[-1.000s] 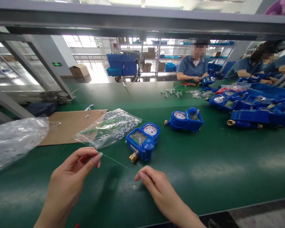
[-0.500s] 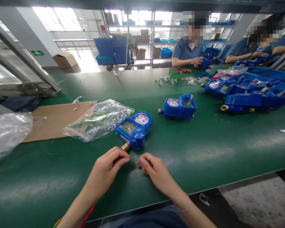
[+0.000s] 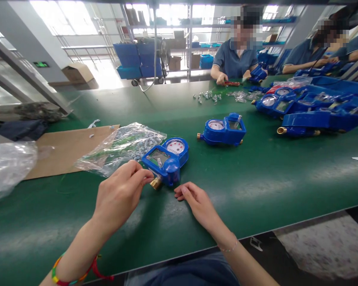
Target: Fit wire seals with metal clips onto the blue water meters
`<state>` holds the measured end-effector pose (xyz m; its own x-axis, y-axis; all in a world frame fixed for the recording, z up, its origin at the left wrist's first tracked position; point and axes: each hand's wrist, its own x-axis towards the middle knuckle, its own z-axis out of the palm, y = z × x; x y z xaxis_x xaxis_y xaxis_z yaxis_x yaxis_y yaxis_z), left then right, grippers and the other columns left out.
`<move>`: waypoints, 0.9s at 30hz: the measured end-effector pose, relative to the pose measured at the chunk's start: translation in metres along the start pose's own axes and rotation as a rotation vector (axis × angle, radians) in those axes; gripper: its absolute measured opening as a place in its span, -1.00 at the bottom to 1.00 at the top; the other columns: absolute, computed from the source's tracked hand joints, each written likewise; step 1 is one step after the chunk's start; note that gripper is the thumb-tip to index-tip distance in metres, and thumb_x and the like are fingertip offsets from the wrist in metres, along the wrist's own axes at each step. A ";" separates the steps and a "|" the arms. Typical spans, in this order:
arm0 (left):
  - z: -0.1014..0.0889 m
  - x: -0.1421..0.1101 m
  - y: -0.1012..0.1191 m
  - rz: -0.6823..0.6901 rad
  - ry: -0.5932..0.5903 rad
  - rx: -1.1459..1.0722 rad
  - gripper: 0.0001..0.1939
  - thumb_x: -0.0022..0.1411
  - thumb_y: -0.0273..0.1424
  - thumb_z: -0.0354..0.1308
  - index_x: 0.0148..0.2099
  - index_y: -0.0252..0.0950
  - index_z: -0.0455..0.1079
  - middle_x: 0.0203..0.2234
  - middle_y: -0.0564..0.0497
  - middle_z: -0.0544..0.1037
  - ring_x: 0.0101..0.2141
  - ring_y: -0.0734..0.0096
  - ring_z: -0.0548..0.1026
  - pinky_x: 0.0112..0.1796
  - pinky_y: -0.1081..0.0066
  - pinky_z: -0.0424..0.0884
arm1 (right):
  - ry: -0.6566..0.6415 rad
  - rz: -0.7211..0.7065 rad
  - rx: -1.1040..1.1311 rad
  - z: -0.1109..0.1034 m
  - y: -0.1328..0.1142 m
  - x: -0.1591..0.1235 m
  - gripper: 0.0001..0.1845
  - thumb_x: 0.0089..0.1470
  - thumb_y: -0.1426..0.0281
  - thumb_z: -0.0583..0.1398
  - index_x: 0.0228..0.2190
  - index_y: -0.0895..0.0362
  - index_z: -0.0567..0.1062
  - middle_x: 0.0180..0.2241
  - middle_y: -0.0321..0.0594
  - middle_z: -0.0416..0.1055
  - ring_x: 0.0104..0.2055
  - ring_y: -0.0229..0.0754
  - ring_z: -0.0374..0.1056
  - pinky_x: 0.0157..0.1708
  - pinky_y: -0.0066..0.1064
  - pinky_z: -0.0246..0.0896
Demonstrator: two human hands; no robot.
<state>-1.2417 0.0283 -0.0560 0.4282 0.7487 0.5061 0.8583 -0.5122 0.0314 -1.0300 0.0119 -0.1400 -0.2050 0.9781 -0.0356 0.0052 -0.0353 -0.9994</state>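
A blue water meter [image 3: 167, 159] with a round dial, a small screen and a brass fitting [image 3: 155, 183] lies on the green belt [image 3: 256, 178]. My left hand [image 3: 119, 194] is raised just left of the brass fitting. Its thumb and fingertips are pinched together almost against the meter's edge, and what they pinch is too fine to see. My right hand [image 3: 193, 198] rests on the belt just in front of the meter, fingers curled close together, apart from the meter.
A clear bag of small metal parts [image 3: 122, 147] lies partly on a cardboard sheet [image 3: 65, 149]. Another plastic bag [image 3: 6, 167] lies far left. A second meter [image 3: 223, 131] sits behind, stacked meters [image 3: 316, 115] at right, loose parts [image 3: 209, 96] farther back. Two people [image 3: 235, 59] work across the belt.
A thin green wire stretched between my hands a second ago; both hands then came together and moved up to the meter's brass fitting. The view tilted down.
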 end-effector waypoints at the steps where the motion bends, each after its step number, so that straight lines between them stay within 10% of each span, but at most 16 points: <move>1: 0.001 0.000 0.000 0.015 0.002 0.025 -0.89 0.29 -0.46 0.06 -0.23 -0.27 0.42 -0.38 0.03 0.39 -0.34 0.39 0.39 -0.36 0.40 0.27 | -0.002 0.001 0.000 0.000 0.000 0.000 -0.69 0.23 0.24 0.05 -0.30 0.21 0.46 -0.31 -0.12 0.46 -0.27 -0.18 0.41 -0.17 -0.29 0.32; 27: -0.005 0.002 0.006 0.124 0.009 0.118 -0.87 0.26 -0.53 0.07 -0.21 -0.22 0.38 -0.37 0.05 0.37 -0.35 0.39 0.38 -0.38 0.41 0.23 | -0.009 0.015 0.023 0.003 -0.006 0.008 -0.72 0.20 0.24 0.09 -0.28 0.20 0.46 -0.29 -0.13 0.47 -0.25 -0.19 0.41 -0.20 -0.33 0.33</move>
<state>-1.2372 0.0247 -0.0500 0.5313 0.6786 0.5072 0.8262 -0.5475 -0.1329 -1.0347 0.0196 -0.1341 -0.2137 0.9756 -0.0503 -0.0144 -0.0546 -0.9984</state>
